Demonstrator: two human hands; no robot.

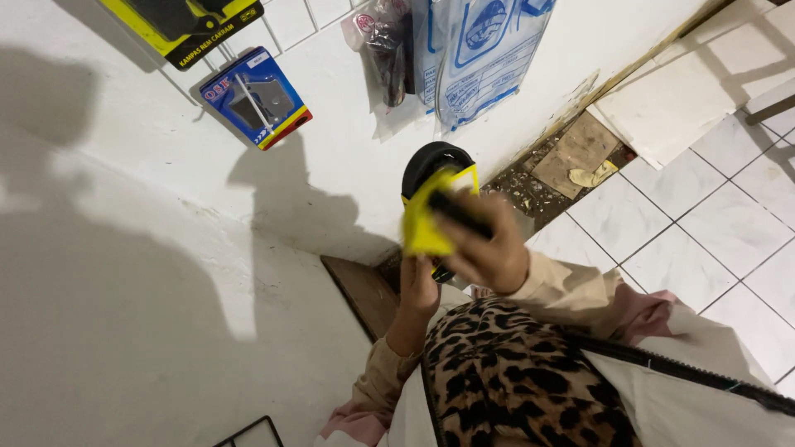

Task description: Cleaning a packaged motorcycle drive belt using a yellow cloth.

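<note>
My right hand is raised in front of me, closed on a yellow card-backed package with a black part on it. My left hand comes up from below and grips the same package at its lower edge. A black rounded object shows just behind the package, against the white wall; what it belongs to I cannot tell. My beige sleeves and a leopard-print cloth fill the lower middle of the view.
Packaged spare parts hang on the white wall: a blue and red card, a yellow and black one, clear plastic bags. White floor tiles lie right, with broken tile and debris at the wall's foot. A brown board lies nearby.
</note>
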